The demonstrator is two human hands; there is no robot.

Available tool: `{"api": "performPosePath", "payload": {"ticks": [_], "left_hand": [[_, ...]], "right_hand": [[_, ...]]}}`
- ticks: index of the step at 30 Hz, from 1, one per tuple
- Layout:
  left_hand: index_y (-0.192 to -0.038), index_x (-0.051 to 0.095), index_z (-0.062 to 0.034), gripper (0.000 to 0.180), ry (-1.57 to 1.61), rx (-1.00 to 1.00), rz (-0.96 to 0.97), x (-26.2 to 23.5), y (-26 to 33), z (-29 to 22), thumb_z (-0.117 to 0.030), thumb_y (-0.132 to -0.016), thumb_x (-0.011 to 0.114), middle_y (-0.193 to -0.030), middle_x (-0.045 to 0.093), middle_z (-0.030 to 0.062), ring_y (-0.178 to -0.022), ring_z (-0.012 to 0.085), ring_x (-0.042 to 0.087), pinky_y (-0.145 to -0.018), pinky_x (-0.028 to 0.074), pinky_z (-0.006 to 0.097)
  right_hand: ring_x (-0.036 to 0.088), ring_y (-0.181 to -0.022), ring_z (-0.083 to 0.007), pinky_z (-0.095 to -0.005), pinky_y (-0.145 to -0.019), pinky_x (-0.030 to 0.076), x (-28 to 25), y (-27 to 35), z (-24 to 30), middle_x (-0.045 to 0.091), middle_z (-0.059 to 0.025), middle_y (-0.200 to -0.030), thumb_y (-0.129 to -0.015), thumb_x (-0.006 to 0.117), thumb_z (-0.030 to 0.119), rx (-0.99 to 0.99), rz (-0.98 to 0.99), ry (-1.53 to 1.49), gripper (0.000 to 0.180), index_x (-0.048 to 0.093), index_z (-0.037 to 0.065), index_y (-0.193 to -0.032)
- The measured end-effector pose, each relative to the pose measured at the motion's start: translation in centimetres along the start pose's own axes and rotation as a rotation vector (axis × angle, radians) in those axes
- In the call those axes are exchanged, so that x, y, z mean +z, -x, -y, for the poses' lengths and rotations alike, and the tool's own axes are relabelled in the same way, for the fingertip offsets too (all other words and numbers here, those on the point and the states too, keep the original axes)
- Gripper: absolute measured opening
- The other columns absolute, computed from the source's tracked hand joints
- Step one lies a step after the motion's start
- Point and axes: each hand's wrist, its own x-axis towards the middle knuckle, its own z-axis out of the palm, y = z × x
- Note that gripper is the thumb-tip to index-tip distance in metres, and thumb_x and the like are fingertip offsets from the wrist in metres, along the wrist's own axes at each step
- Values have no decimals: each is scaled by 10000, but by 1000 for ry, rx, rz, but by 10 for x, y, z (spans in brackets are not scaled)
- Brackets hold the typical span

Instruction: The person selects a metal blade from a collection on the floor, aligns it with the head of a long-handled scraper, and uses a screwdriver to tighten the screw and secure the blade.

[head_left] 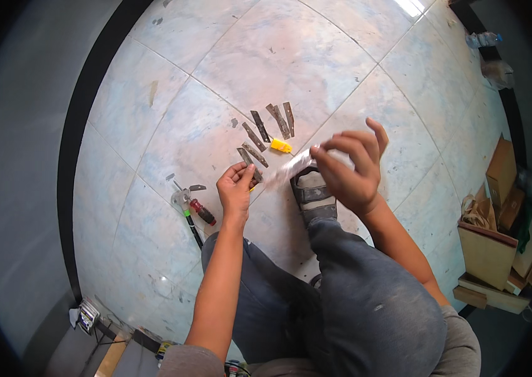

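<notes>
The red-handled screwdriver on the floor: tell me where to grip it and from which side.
Grip the red-handled screwdriver by its thick red handle, the end nearest the left knee. It lies flat on the tile floor with its shaft angled up-left toward the pliers, so probably come from above with the left hand, fingers pinching across the handle; that end lies clear of the pliers.

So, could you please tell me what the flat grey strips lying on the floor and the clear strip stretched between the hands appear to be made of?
The flat grey strips look like dull, tarnished metal: thin, stiff, straight-edged, with no shine. The clear strip looks like glossy plastic tape or film, translucent and catching the light; which of the two cannot be told. It runs from the left hand to the right hand.
</notes>
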Motion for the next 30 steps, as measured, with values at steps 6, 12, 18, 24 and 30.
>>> {"api": "performPosePath", "payload": {"ticks": [6,12,18,24,30], "left_hand": [[-1058,668,-58,107,200,20,-1,30,45,-53,-87,-992,747,-961,754,64,-906,204,773,-767,614,302],[-1043,672,-10,98,266,161,26,45,66,-72,-48,-987,744,-978,753,110,-922,199,769,-809,644,321],[-1076,735,-17,156,75,482,52,52,69,-79,-35,-934,799,-973,709,64,-985,204,719,-862,573,290],[-1010,858,-206,369,-692,1196,-67,33,70,-95,-12,-700,909,-884,434,-18,-828,175,460,-719,402,328],[-1037,861,-265,384,-929,1469,31,35,68,-126,-118,-684,888,-877,371,-49,-827,134,444,-782,336,337]], "right_hand": [[647,-754,-201,-388,-842,513,48,61,-61,721,-38,-820,-830,817,58,676,328,-221,80,776,57,-899],[673,-768,-99,-275,-684,514,77,110,-103,761,-82,-835,-884,813,84,1214,399,-618,158,775,-36,-980],[700,-898,-162,-311,-830,549,70,108,-76,762,-98,-972,-985,745,246,1131,363,-374,376,716,-50,-1214],[698,-867,-153,-308,-837,543,37,33,-22,752,-78,-945,-1026,708,339,1466,556,-1266,387,749,-32,-1128],[685,-798,-118,-273,-791,526,-1,-25,-11,733,-45,-823,-985,765,290,1442,860,-1526,299,783,-7,-956]]}}
